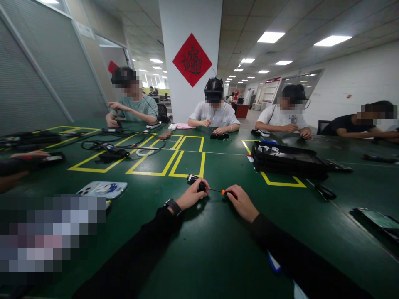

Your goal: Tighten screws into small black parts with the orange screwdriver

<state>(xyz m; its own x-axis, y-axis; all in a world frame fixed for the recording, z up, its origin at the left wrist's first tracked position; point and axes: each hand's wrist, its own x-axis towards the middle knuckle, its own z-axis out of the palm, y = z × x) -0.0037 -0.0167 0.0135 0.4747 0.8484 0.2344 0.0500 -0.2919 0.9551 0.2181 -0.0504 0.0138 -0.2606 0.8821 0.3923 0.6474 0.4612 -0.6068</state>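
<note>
Over the green table [199, 249], my left hand [190, 196] is wrapped round a small black part [202, 187] and wears a dark wristband. My right hand [242, 202] grips the handle of a screwdriver with an orange collar [223, 192]. The thin shaft [215, 190] points left and its tip meets or nearly meets the black part; the exact contact is too small to tell. Just beyond my left fingers lies a black cylinder with a white band [192, 178].
A phone [102, 189] lies left. Black cables [115, 149] spread at the far left. A black tray [288, 160] and a dark tool [325, 192] are at right, with a tablet-like device [378, 222] at the edge. Several people sit around the table.
</note>
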